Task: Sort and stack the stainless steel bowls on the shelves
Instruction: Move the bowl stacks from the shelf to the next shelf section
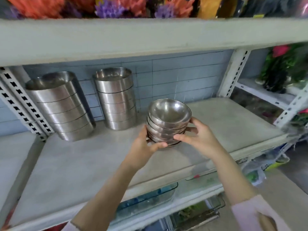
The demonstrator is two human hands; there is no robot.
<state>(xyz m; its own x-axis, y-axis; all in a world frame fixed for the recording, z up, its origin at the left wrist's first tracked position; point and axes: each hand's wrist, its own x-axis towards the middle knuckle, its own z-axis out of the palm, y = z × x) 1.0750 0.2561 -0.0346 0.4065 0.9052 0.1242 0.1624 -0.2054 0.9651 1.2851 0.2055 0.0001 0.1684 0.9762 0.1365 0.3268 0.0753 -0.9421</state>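
Note:
A stack of several small rounded steel bowls (168, 120) is held over the middle shelf (83, 164), near its centre. My left hand (145, 145) grips the stack's lower left side and base. My right hand (198, 135) clasps its right side, thumb up near the top bowls. Whether the stack's base touches the shelf is hidden by my fingers. Two taller stacks of straight-walled steel bowls stand at the back: one (58, 105) at the left, leaning, and one (115, 99) upright beside it.
The shelf above (150, 39) hangs low over the bowls and carries artificial flowers (116, 7). White perforated uprights (233, 74) frame the bay. A lower shelf holds clear glass dishes (150, 197). More flowers (283, 69) fill the neighbouring bay on the right.

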